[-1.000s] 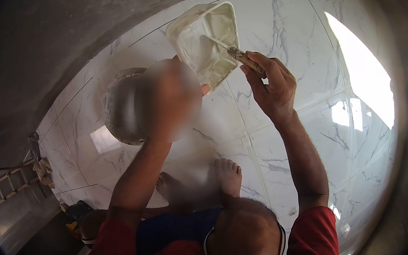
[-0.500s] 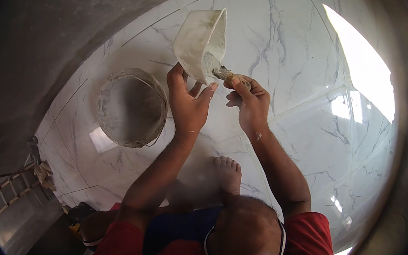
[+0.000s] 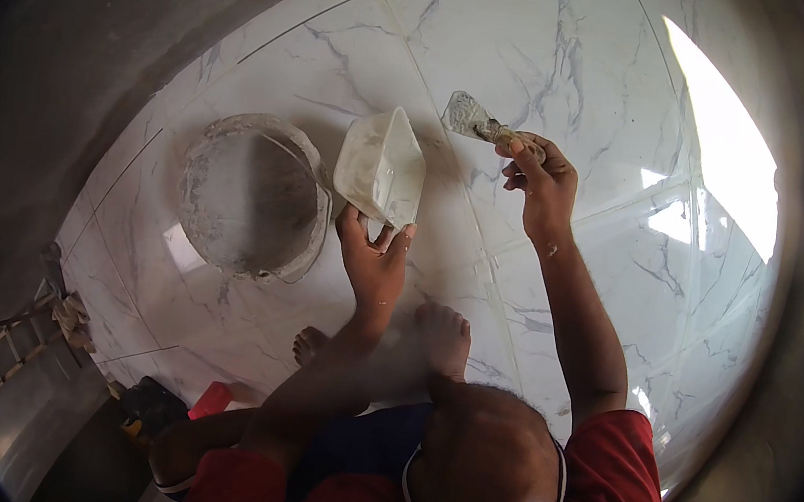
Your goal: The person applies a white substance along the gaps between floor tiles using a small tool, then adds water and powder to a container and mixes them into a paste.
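Observation:
A white plastic tub [image 3: 362, 162] is tilted so that its open side faces right; whitish residue coats its inside. My left hand [image 3: 375, 273] grips the tub by its near end, fingers beneath and thumb at the rim. To the right, my right hand [image 3: 543, 188] is closed around the handle of a putty knife [image 3: 469, 117]. Wet grey paste covers the knife's blade, which points left and is held apart from the tub. Just left of the tub stands a round bucket [image 3: 192, 192] crusted with dried grey material, its inside partly in shadow.
White marble-patterned floor tiles [image 3: 594, 303] with thin joint lines lie below. A grey wall [image 3: 128, 41] curves along the left. My bare foot [image 3: 444, 340] is near the middle. A red object [image 3: 211, 400] and a dark item [image 3: 154, 406] lie at the lower left.
The putty knife has come out of the tub and moved right and up with my right hand. My left hand has brought the tub nearer, beside the bucket.

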